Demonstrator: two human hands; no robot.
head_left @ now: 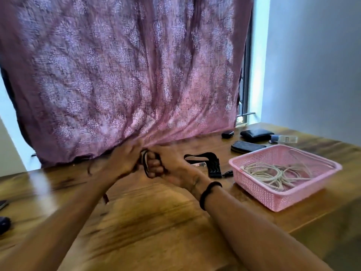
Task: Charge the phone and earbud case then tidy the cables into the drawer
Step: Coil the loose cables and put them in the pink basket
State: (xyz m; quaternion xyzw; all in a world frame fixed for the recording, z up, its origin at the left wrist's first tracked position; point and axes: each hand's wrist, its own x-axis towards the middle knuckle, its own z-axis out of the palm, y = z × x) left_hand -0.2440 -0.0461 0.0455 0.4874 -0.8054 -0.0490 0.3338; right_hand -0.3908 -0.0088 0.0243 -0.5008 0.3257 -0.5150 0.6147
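My right hand (pixel 168 163) is curled into a fist round loops of a black cable (pixel 145 165) above the wooden table (pixel 156 222). My left hand (pixel 122 159) meets it from the left and grips the same coil; the frame is blurred there. A black phone (pixel 247 146) lies at the back right, and a small dark earbud case (pixel 227 134) sits behind it. A black power strip (pixel 212 166) with a small plug lies just right of my hands.
A pink mesh basket (pixel 273 200) with a coiled white cable (pixel 273 175) stands at the right. A dark wallet (pixel 256 134) and a clear small bottle (pixel 283 138) lie at the far right edge. A purple patterned curtain (pixel 127 75) hangs behind the table. Dark objects (pixel 4 223) sit at the left edge.
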